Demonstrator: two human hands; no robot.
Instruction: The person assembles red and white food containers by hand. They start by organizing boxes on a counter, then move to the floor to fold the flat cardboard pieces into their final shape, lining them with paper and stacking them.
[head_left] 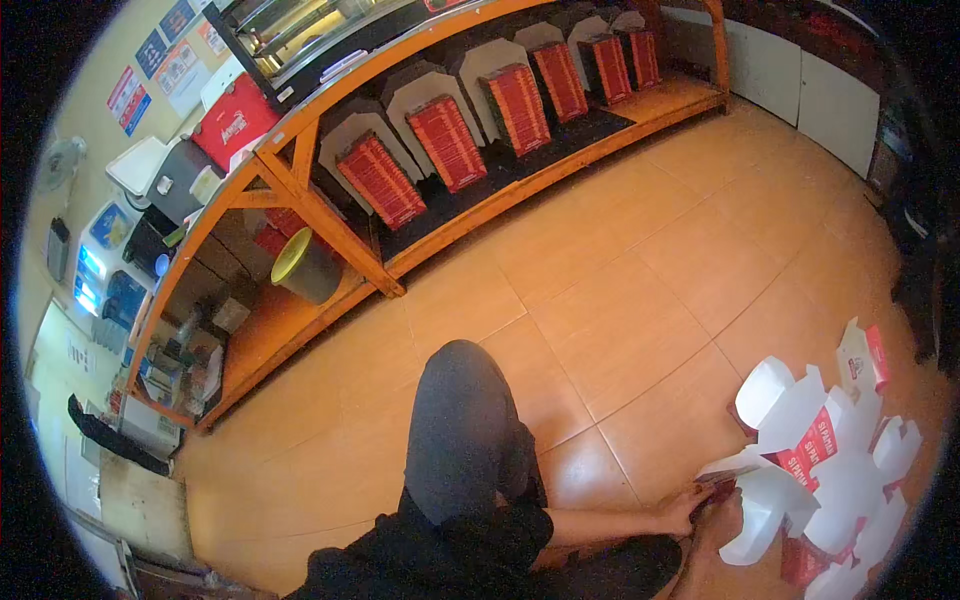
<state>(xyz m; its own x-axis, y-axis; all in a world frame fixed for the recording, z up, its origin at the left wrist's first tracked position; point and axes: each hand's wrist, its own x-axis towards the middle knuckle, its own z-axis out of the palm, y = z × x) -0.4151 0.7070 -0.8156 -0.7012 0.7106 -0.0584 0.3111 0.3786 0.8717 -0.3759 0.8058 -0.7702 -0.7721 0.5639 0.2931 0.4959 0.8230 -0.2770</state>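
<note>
My left forearm reaches across to the lower right, past my bent knee. My left hand (684, 510) is closed at the near edge of a white and red folding food carton (770, 505), whose flaps stand out. Close beside it is my right hand (716, 515), its forearm rising from the lower edge; the carton and shadow hide its fingers. Around and beyond both hands lies a heap of opened white cartons (850, 475) with red printed sides. One brownish carton with a red side (862, 360) stands at the heap's far end.
Ahead, an orange wooden shelf (560, 150) holds several stacks of flat red cartons (445, 143). A dark bucket with a yellow rim (305, 265) sits on its lower board. Orange tiles (590, 300) cover the floor. White cabinet doors (840, 110) stand at the far right.
</note>
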